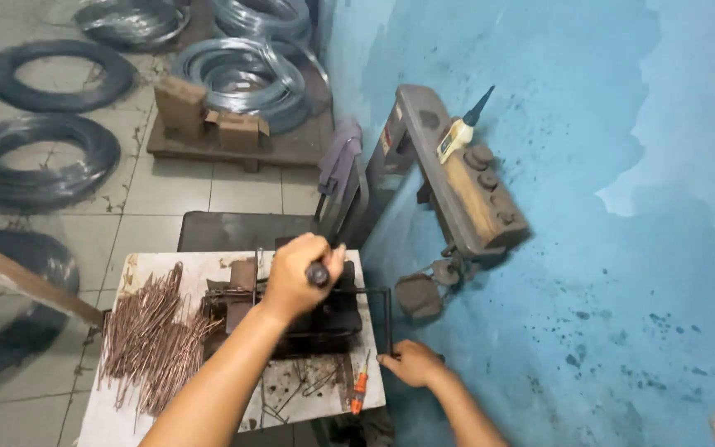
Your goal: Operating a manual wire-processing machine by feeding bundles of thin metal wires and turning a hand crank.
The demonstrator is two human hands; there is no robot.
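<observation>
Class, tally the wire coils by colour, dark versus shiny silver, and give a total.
Dark wire coils on the floor: 3
Shiny silver wire coils: 3
Total: 6

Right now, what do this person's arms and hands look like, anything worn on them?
Both arms are bare as far as the picture shows: no sleeves, gloves, watch or bands. The left hand and right hand are bare too, with no rings that I can make out. The forearms are slim and come in from the bottom edge.
</observation>
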